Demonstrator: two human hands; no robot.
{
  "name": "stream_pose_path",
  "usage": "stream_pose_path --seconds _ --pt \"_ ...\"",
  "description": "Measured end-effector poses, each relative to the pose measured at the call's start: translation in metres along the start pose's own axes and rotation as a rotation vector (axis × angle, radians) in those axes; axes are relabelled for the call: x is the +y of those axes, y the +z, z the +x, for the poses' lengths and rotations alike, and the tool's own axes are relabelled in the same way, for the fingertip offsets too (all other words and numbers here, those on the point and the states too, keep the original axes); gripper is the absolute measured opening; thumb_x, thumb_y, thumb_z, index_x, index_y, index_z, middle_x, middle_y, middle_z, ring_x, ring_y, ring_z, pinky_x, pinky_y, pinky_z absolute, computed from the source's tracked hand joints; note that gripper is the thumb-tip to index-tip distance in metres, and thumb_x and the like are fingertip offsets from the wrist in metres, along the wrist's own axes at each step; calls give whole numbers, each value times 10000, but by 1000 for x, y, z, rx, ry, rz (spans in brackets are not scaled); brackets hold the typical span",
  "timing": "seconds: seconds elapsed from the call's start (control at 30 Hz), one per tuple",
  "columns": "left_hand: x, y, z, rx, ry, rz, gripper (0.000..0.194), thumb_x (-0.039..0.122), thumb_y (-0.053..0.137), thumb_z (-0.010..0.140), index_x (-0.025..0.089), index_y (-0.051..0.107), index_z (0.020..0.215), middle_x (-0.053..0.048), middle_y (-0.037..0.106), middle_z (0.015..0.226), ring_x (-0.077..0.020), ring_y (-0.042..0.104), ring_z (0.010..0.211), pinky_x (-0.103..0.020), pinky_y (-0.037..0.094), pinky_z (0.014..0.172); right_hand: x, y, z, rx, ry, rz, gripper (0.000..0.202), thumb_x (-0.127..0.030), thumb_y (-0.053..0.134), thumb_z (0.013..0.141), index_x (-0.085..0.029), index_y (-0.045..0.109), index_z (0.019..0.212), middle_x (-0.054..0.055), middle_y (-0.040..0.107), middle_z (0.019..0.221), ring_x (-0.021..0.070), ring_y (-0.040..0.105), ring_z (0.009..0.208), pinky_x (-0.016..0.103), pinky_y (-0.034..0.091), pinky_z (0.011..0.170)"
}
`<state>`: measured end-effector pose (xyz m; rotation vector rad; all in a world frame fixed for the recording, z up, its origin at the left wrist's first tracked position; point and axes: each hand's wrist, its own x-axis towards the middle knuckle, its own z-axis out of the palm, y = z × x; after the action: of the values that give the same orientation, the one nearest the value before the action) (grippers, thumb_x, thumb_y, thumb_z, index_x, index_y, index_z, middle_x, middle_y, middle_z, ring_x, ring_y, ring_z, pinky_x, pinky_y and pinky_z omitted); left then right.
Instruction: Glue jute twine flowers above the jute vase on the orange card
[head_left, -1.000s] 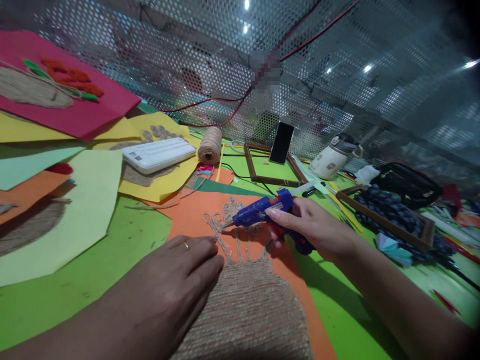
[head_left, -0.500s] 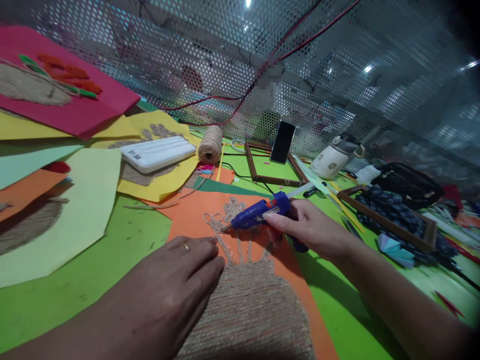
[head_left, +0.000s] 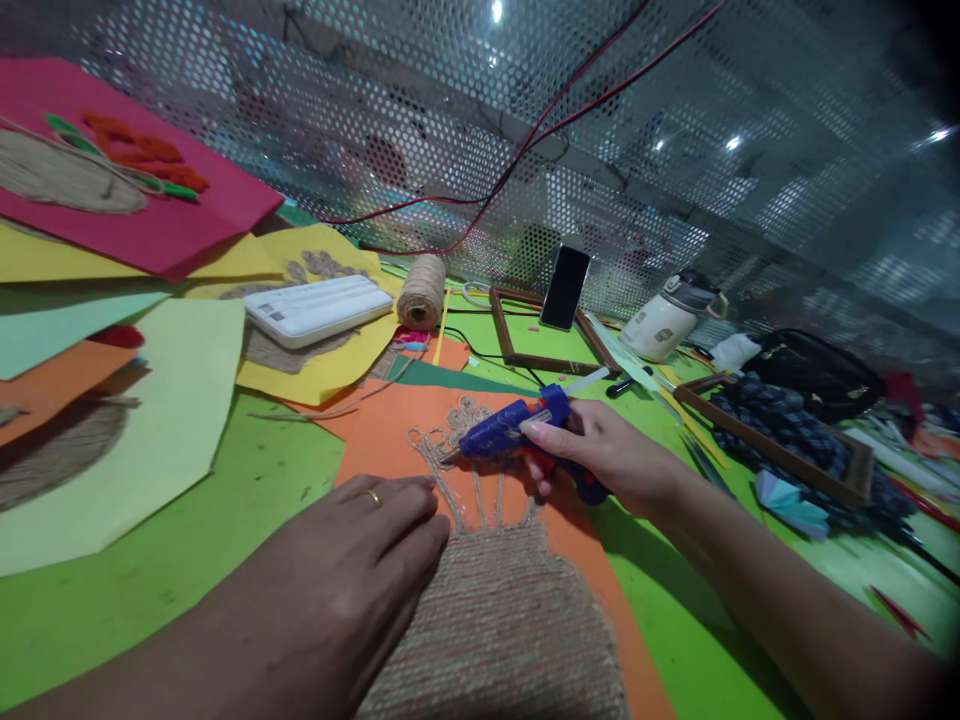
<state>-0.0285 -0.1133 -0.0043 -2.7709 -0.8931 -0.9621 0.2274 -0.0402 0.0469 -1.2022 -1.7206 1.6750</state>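
My right hand (head_left: 592, 445) is wrapped round a blue hot glue gun (head_left: 502, 428), with a white glue stick (head_left: 585, 380) jutting from its back. The gun's nozzle points down left at twine loops on an orange sheet (head_left: 375, 420). Twine flowers (head_left: 466, 415) and thin twine stems (head_left: 478, 492) rise there from a vase-like shape (head_left: 510, 620) covered in rows of twine. My left hand (head_left: 375, 540), with a ring, lies flat over the sheet's left side and the twine shape's edge, its fingers stretched out and holding nothing.
Behind the sheet stand a twine roll (head_left: 422, 292), a wooden frame (head_left: 514, 358), a phone (head_left: 565, 286) and a flask (head_left: 664, 320). A white power bank (head_left: 319, 308) rests on yellow paper (head_left: 330, 375) at left. Another frame (head_left: 787, 460) and dark cloth lie right.
My right hand has shifted the glue gun very slightly left and down, its nozzle staying by the twine loops. My left hand stays in place.
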Motion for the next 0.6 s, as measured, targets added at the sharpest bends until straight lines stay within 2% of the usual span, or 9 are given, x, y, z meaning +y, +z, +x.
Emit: stream_pose_path --seconds 0.13,0.27,0.47,0.6 --pt "0 -1 1 2 -1 -2 315 97 370 982 125 681 1019 -115 689 900 -196 551 677 -353 470 607 4 -5 5 5 87 75 440 -550 745 840 -140 637 721 52 653 657 130 619 582 255 538 605" --pt "1 -1 0 7 -5 -13 326 96 357 980 134 680 972 -110 682 862 -198 548 670 -358 474 608 7 -7 7 20 175 76 471 -559 704 866 -119 662 704 79 665 633 114 590 522 215 453 471" --pt "1 1 -1 -6 4 -1 333 100 354 982 131 683 1025 -123 692 930 -209 579 733 -370 494 651 3 0 5 90 216 73 500 -566 730 836 -109 654 649 84 651 603 81 532 457 194 393 426" --pt "1 0 -1 -19 -24 -4 337 117 359 996 136 684 1081 -131 694 984 -202 572 723 -345 463 603 3 1 3 86 222 57 504 -577 721 838 -116 650 649 81 648 585 82 514 429 200 369 401"
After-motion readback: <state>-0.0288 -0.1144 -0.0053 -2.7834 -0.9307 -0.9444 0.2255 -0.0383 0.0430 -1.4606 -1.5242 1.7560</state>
